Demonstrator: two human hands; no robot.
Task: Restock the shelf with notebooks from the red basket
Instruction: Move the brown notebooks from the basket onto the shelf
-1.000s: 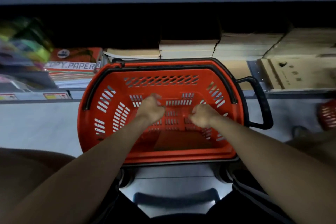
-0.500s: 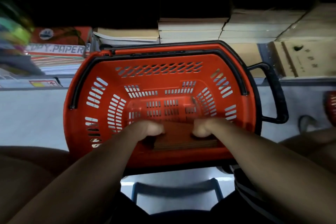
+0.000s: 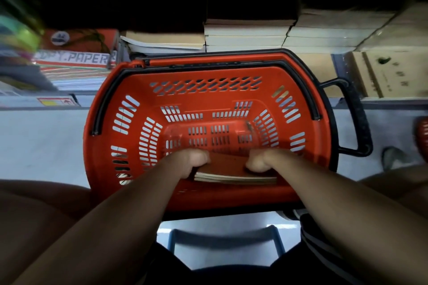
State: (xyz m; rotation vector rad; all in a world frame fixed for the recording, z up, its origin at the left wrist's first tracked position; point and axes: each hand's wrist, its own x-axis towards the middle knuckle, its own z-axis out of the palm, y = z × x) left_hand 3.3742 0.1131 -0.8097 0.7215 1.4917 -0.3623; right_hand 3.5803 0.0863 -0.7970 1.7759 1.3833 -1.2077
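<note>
Since half a second ago, both hands have raised the notebook stack (image 3: 234, 172) slightly off the red basket (image 3: 139, 146) floor. Left hand (image 3: 191, 162) and right hand (image 3: 260, 161), fingers clenched on its ends. One basket, on pale floor (image 3: 41, 146); shelf (image 3: 250, 34) behind holds several paper stacks.

I count one red basket (image 3: 129, 146) with one small stack of notebooks (image 3: 234, 172) inside, and two hands, left hand (image 3: 192, 162) and right hand (image 3: 260, 161). Behind, three notebook piles (image 3: 247, 37) and one cardboard box (image 3: 393, 74).
</note>
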